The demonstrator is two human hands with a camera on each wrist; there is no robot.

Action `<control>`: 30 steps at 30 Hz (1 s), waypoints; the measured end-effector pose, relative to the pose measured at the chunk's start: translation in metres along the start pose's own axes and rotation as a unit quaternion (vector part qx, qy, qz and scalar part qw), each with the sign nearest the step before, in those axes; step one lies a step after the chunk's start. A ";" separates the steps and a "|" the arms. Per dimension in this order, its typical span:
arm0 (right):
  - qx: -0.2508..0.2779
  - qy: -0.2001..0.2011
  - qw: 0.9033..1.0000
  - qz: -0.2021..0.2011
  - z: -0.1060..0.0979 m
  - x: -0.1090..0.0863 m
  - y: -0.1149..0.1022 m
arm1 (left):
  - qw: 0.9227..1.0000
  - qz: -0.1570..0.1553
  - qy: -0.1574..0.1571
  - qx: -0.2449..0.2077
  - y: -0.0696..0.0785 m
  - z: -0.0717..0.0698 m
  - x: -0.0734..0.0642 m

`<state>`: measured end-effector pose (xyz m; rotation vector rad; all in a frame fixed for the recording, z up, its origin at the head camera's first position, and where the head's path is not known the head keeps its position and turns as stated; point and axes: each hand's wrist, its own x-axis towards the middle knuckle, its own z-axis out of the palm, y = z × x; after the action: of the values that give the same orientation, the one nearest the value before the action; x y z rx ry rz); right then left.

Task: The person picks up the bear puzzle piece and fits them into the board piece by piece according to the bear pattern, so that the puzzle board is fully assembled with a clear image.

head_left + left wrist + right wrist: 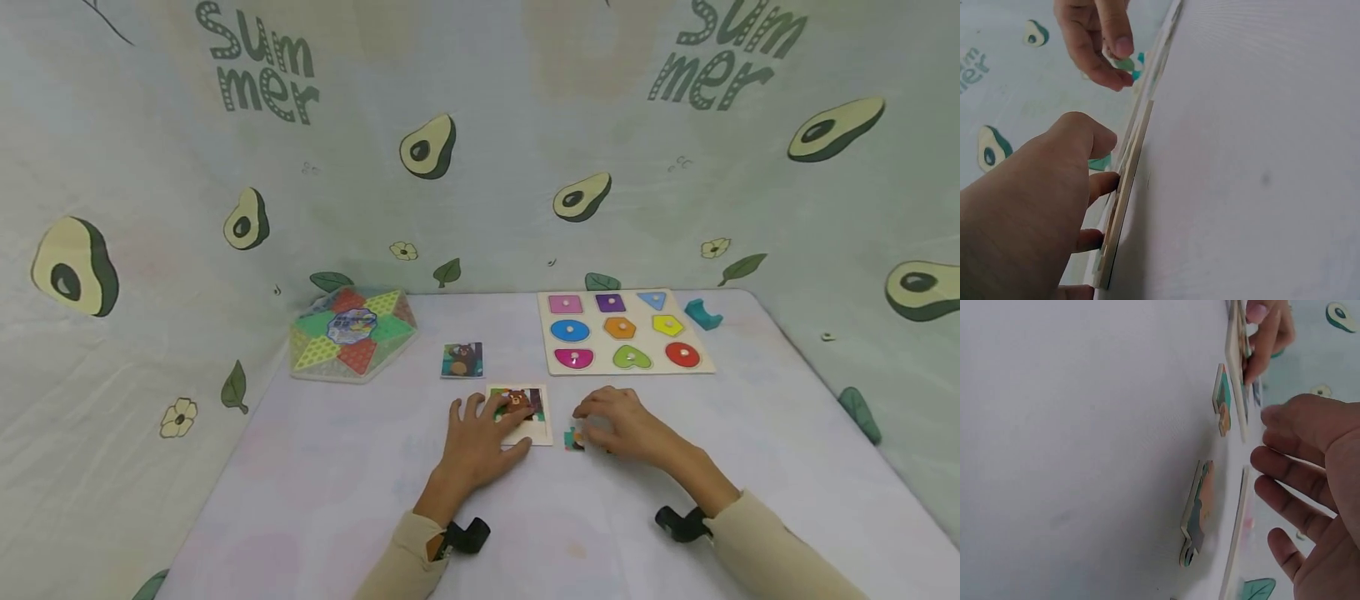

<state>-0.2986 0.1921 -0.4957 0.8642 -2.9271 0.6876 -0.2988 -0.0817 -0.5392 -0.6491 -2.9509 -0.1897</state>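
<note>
**Two hands at a little bear puzzle**

A person sits at a table (337, 500) with a pale cloth on it. The left hand (476, 446) lies flat on a small puzzle board (534, 431) with a brown bear picture. Its fingers are spread and mostly straight, and they press down on the board. In the left wrist view the fingertips (1100, 184) touch the edge of the thin board (1124, 206).

The right hand (618, 425) rests just beside the board, on its right side. Its fingers are loosely bent over the table. A small puzzle piece (573, 439) lies by its fingertips. I cannot tell if the fingers pinch the piece or only touch it. In the right wrist view two loose pieces (1197, 512) lie flat on the cloth, near the fingers (1285, 472) but apart from them.

Behind the board lies a little bear card (462, 360). To the far left sits a six-sided game box (352, 333) with bright triangles. To the far right is a shape board (622, 333) with coloured knob pieces, and a teal block (702, 314) is beside it.
</note>
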 end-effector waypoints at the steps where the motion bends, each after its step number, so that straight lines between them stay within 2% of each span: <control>1: -0.003 -0.002 1.000 0.000 0.002 -0.001 -0.001 | 1.000 -0.001 0.000 -0.001 -0.001 0.001 -0.001; 5: -0.029 -0.007 0.999 -0.013 0.011 -0.004 -0.004 | 1.000 0.003 0.004 -0.010 -0.006 0.004 -0.003; 11: -0.058 0.008 0.997 -0.042 0.019 -0.004 -0.006 | 0.999 0.018 0.006 -0.030 -0.015 0.008 -0.006; 19: -0.066 0.012 0.997 -0.047 0.025 0.001 -0.008 | 0.994 0.033 0.000 -0.103 -0.038 0.005 -0.009; 24: -0.089 0.023 0.995 -0.046 0.021 0.003 -0.009 | 0.994 0.049 0.006 -0.102 -0.052 0.000 -0.013; 30: -0.066 0.056 0.995 -0.053 0.010 0.007 -0.012 | 0.992 0.064 0.003 -0.109 -0.060 -0.003 -0.010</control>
<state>-0.2968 0.1754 -0.4984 0.9264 -2.7687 0.5119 -0.3147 -0.1404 -0.5433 -0.8593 -2.8938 -0.5059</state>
